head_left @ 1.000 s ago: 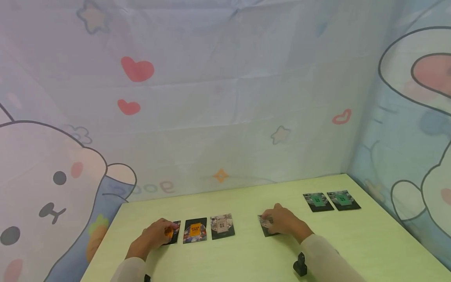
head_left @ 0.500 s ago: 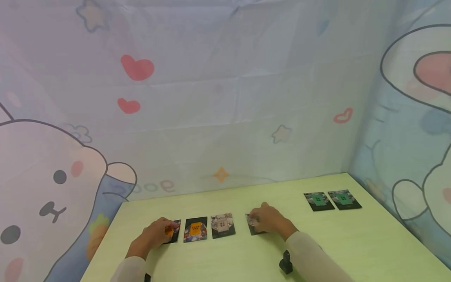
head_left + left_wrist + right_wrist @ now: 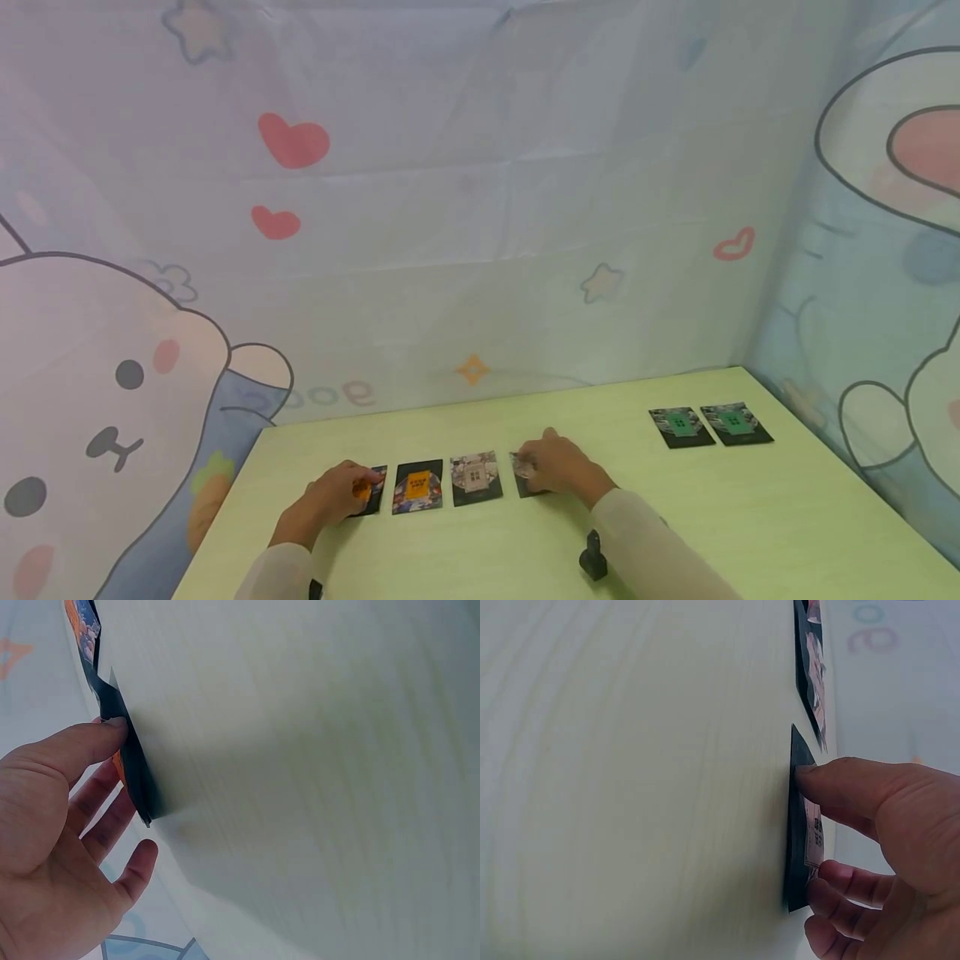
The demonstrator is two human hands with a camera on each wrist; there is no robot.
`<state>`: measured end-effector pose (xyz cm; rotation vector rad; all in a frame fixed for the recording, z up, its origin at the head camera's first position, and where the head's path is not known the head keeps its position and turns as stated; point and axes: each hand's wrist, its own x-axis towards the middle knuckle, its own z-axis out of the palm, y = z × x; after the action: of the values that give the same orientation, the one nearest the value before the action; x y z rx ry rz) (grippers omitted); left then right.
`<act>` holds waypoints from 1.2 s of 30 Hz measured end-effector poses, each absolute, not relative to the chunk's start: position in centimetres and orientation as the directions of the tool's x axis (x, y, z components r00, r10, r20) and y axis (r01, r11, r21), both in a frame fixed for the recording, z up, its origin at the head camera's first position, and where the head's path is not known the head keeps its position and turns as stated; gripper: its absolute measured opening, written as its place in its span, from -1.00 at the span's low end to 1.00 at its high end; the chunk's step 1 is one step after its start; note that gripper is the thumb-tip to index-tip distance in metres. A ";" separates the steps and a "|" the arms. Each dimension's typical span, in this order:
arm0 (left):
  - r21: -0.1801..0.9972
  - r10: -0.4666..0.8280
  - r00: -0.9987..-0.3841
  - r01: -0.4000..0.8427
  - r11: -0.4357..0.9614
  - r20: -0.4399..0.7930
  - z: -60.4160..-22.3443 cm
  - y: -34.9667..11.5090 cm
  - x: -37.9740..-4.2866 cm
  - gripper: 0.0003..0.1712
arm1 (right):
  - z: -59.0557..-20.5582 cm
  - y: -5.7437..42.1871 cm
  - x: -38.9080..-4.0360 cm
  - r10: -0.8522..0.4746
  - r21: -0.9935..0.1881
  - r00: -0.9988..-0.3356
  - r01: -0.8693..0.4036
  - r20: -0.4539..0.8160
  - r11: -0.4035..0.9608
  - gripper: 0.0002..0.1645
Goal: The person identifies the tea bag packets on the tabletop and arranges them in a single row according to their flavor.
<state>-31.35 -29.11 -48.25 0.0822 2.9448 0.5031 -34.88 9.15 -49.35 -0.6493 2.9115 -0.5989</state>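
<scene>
Flat dark cards with printed colour panels lie on the pale green table. My left hand (image 3: 333, 496) is on the leftmost orange-panelled card (image 3: 135, 769), its thumb on the near edge and the other fingers over the far side. The hand covers much of that card in the head view. Beside it lies another orange-panelled card (image 3: 417, 487), then a pale pink-panelled card (image 3: 476, 478). My right hand (image 3: 558, 467) holds a second pink-panelled card (image 3: 800, 840) between thumb and fingers, with a narrow gap to the first. This card is partly hidden in the head view.
Two green-panelled cards (image 3: 681, 426) lie side by side at the back right of the table (image 3: 450, 558). A cartoon-printed cloth (image 3: 420, 275) hangs behind the table and along its right side. A black wrist mount (image 3: 593, 558) hangs below the right sleeve (image 3: 652, 546).
My right hand has moved left across the table with its pink-panelled card, closing much of the gap to the other pink one. The left hand has stayed on its orange-panelled card.
</scene>
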 end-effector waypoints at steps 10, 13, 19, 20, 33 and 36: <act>0.322 0.090 -0.987 0.042 0.946 -0.136 -48.3 -29.1 -31.3 -0.56 | -49.5 8.0 -35.1 -0.402 -0.397 -0.916 -0.369 0.000 0.840 -0.45; 0.323 0.096 -0.987 0.048 0.945 -0.133 -48.2 -29.2 -31.3 -0.55 | -49.6 7.8 -35.2 -0.402 -0.406 -0.916 -0.367 0.001 0.837 -0.44; 0.334 0.096 -0.988 0.049 0.941 -0.125 -48.3 -29.4 -31.4 -0.54 | -49.6 7.8 -35.3 -0.414 -0.406 -0.910 -0.383 0.012 0.830 -0.46; 0.337 0.098 -0.987 0.051 0.940 -0.125 -48.3 -29.3 -31.4 -0.55 | -49.6 7.8 -35.3 -0.416 -0.405 -0.909 -0.386 0.016 0.829 -0.48; 0.320 0.087 -0.989 0.044 0.946 -0.122 -48.2 -29.0 -31.3 -0.54 | -48.2 12.7 -36.5 -0.315 -0.414 -0.949 -0.296 0.022 0.861 -0.55; 0.321 0.084 -0.988 0.039 0.946 -0.129 -48.2 -29.0 -31.2 -0.53 | -48.2 15.1 -36.9 -0.299 -0.422 -0.954 -0.274 0.007 0.864 -0.53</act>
<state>-31.17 -29.04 -48.21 0.0943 2.9593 0.4841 -36.85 15.10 -48.19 -0.4575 2.9766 -0.6597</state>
